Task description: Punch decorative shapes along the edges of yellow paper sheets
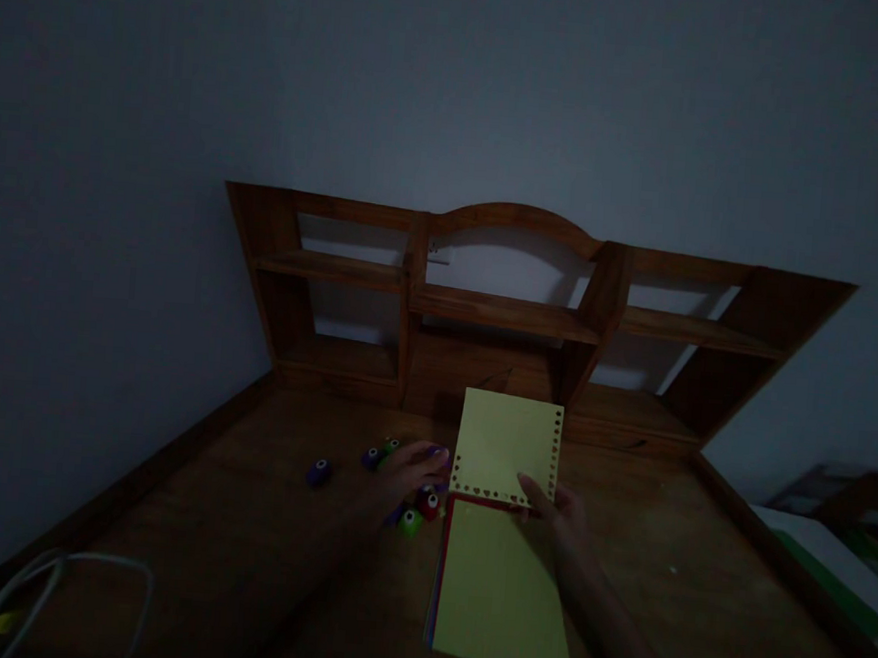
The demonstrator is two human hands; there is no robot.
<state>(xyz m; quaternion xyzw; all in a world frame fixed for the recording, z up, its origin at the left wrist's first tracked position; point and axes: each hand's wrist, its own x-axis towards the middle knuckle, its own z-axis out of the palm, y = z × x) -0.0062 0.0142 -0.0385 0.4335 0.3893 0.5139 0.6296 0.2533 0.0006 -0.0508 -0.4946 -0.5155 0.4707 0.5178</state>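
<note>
My right hand [567, 518] pinches the lower right corner of a pale yellow sheet of paper [504, 439], thumb on top. Small shaped holes run along the sheet's right and bottom edges, with a few at the lower left. At its left edge, my left hand [408, 469] has its fingers closed around a purple paper punch [439, 459], partly hidden by them. Just below that hand lie a red punch [428, 502] and a green punch [410, 520], each with an eye-like round spot. Beneath the held sheet, a stack of coloured paper [503, 594] has yellow on top.
A lone purple punch [319, 473] sits on the wooden desk [245, 516] at left, with another purple punch [371, 458] nearer my hand. A wooden shelf unit [507, 314] stands along the back. White cable [103, 558] loops at the lower left. The room is dim.
</note>
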